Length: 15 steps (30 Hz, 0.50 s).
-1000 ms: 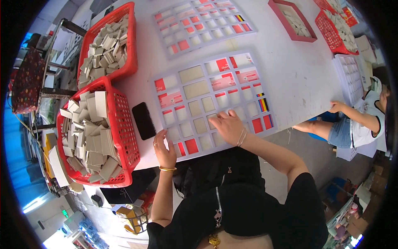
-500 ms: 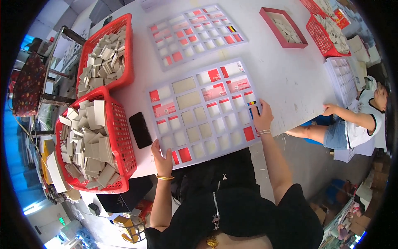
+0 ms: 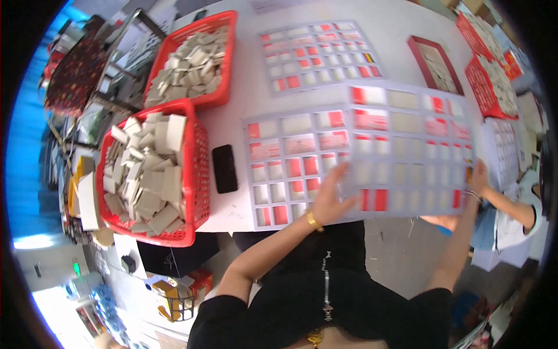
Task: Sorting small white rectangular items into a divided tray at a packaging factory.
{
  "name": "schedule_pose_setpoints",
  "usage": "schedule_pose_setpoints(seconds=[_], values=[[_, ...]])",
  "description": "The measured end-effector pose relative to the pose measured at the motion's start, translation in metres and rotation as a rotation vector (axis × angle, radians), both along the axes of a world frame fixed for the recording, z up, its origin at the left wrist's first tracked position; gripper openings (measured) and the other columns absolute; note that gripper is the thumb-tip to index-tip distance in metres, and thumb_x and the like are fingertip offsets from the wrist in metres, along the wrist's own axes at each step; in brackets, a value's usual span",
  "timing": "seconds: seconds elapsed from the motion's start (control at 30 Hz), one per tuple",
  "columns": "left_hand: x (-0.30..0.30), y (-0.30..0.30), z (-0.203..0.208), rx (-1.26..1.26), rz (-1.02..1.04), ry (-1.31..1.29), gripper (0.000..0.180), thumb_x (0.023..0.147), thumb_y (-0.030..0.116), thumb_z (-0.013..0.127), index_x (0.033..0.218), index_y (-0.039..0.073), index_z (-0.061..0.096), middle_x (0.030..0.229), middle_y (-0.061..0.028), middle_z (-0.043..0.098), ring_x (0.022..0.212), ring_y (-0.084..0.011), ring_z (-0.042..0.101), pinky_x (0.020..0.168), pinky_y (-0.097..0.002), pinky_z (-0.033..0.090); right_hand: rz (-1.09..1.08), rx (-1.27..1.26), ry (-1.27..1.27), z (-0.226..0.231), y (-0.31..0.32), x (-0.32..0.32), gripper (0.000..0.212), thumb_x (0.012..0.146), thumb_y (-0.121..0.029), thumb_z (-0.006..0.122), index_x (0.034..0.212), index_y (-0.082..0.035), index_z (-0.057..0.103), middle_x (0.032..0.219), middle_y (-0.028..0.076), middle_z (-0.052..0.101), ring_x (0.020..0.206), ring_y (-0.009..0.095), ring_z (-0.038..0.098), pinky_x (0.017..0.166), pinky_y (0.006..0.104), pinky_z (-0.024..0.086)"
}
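Here's the upper tray (image 3: 414, 154), pale and divided into compartments, angled across the right part of the lower tray (image 3: 299, 152), near the front edge of the worktop (image 3: 401, 70). The upper tray is quite blurred, but red, white and pink pieces show in its compartments, with others plain.

On its right edge, the right hand (image 3: 478, 179): the fingers are closed around the rim, though blur softens the detail. Over at the opposite side, the left hand (image 3: 330, 203), gold bracelet at the wrist, has its fingers along the left edge and the thumb toward the lower corner; whether they're gripping, I cannot tell.

The lower tray's left part is in full view, its pieces red, pink and white. Just beside it lies a black phone (image 3: 225, 168), and left of that a red near basket (image 3: 200, 180), heaped with pale pieces. Behind it, a red far basket (image 3: 228, 64) carries more of the same. Further up the worktop, a third tray (image 3: 319, 55) lies flat, and a dark red box (image 3: 454, 69) holds pale pieces. At the far right, a co-worker (image 3: 511, 206) is partly in view.
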State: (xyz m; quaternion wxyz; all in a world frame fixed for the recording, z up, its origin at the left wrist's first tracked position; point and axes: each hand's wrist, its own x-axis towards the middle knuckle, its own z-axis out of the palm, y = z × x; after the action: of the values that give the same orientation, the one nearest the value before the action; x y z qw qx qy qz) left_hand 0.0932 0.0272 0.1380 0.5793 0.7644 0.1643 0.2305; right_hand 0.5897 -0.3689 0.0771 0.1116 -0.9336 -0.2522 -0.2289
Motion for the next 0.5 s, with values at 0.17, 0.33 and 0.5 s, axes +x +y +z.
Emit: schedule_pose_setpoints(seconds=[0.17, 0.33, 0.5], values=[[-0.005, 0.008, 0.049, 0.295, -0.096, -0.024, 0.07, 0.071, 0.015, 0.07, 0.133, 0.007, 0.037, 0.138, -0.016, 0.037, 0.128, -0.0332, 0.035, 0.104, -0.0416, 0.029, -0.219, 0.121, -0.156, 0.078, 0.017, 0.008, 0.066, 0.087, -0.047, 0.053, 0.131, 0.001, 0.04, 0.131, 0.02, 0.045, 0.12, 0.033, 0.044, 0.102, 0.0375, 0.033], [-0.095, 0.044, 0.091, 0.413, 0.183, -0.024, 0.037, 0.066, -0.004, 0.067, 0.102, 0.006, 0.06, 0.109, -0.0107, 0.059, 0.103, -0.0285, 0.055, 0.088, -0.0375, 0.044, 0.303, 0.272, 0.06, 0.083, 0.184, -0.087, 0.054, 0.086, -0.031, 0.059, 0.129, -0.002, 0.043, 0.13, 0.015, 0.046, 0.121, 0.026, 0.044, 0.102, 0.0358, 0.032], [-0.192, 0.114, 0.129, 0.75, 0.775, 0.162, 0.016, 0.071, -0.001, 0.064, 0.085, 0.006, 0.063, 0.085, -0.0096, 0.062, 0.082, -0.027, 0.058, 0.074, -0.0358, 0.043, 0.944, 0.252, 0.106, 0.133, 0.39, -0.252, 0.028, 0.078, -0.013, 0.063, 0.104, -0.006, 0.058, 0.104, 0.01, 0.062, 0.1, 0.028, 0.056, 0.089, 0.0379, 0.04]])
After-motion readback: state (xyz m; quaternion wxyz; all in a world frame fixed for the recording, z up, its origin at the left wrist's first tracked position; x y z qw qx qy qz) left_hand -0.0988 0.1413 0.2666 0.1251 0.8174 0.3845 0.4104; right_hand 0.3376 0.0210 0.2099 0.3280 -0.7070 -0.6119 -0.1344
